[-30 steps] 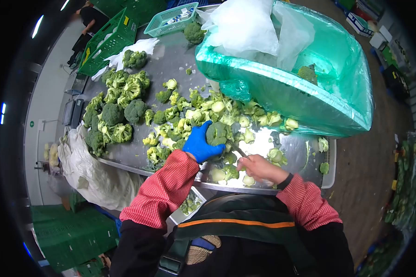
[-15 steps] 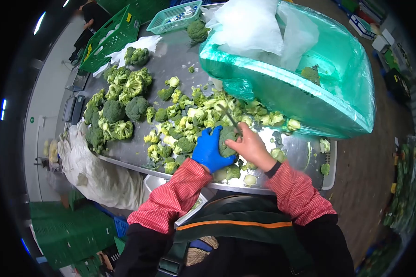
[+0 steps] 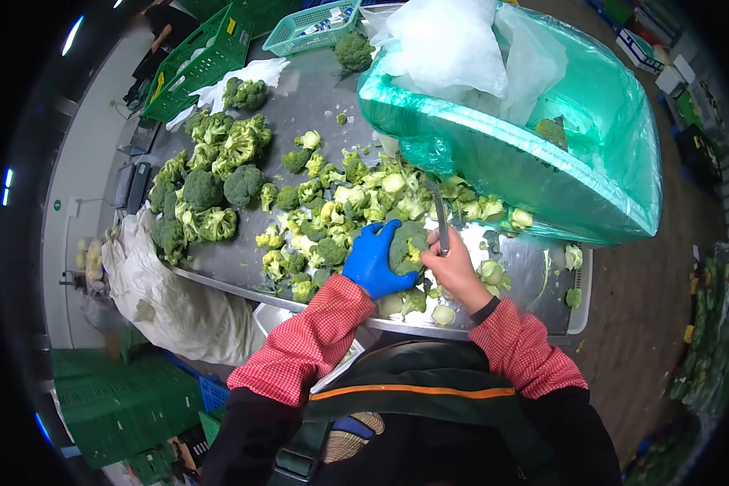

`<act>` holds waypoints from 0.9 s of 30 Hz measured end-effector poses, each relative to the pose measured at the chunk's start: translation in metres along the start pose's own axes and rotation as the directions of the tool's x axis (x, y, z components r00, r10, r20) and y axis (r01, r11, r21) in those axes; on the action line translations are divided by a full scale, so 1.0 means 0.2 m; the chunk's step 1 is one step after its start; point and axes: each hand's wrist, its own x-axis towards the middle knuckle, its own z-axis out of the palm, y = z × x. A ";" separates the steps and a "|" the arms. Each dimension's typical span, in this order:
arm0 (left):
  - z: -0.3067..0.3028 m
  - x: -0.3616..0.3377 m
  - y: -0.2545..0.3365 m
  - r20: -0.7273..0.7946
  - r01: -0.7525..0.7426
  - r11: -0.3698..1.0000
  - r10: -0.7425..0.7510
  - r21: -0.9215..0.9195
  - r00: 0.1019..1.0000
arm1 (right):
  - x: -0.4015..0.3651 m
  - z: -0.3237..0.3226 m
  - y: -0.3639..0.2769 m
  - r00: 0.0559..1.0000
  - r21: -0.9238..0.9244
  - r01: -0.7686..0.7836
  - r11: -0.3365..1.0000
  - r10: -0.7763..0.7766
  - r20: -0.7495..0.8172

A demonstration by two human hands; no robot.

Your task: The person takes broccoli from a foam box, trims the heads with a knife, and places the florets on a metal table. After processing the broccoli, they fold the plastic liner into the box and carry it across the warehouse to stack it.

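My left hand (image 3: 375, 259), in a blue glove, is wrapped round a broccoli head (image 3: 407, 245) over the steel table. Bare and just to its right, my right hand (image 3: 454, 263) grips a knife (image 3: 440, 212) whose narrow, slightly curved blade points away from me. The knife hand is close beside the head's right side, where a yellowish patch shows. Cut florets and stem pieces (image 3: 332, 215) lie heaped around and beyond both hands. A pale cut stem piece (image 3: 443, 314) rests near the table's front edge.
Whole broccoli heads (image 3: 202, 190) are piled on the left of the steel table (image 3: 300, 97). A green-lined crate (image 3: 510, 162) stands at the back right, with a broccoli head inside. Behind are a green crate (image 3: 198, 69) and a light-green basket (image 3: 312, 36). A person (image 3: 166, 28) stands far left.
The knife has swung more upright, and my right hand has moved slightly right and down, away from the broccoli head. My left hand still holds the head, turned to show a yellowish patch.
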 end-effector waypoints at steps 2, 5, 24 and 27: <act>0.00 -0.02 0.01 -0.006 0.011 1.000 -0.011 0.021 1.000 | -0.01 0.01 -0.03 1.000 -0.152 -0.005 0.988 0.006 0.006; 0.01 -0.03 0.03 -0.015 0.021 0.997 -0.020 0.073 1.000 | -0.02 0.02 -0.19 1.000 -0.455 0.007 0.890 0.007 0.030; 0.15 0.02 -0.06 0.096 0.029 0.919 0.010 -0.394 0.995 | -0.13 0.01 -0.02 0.971 0.053 0.084 0.995 -0.070 -0.228; 0.16 0.02 -0.03 0.075 0.016 0.879 0.022 -0.476 0.997 | -0.16 -0.03 -0.08 0.963 0.016 0.101 0.995 -0.094 -0.251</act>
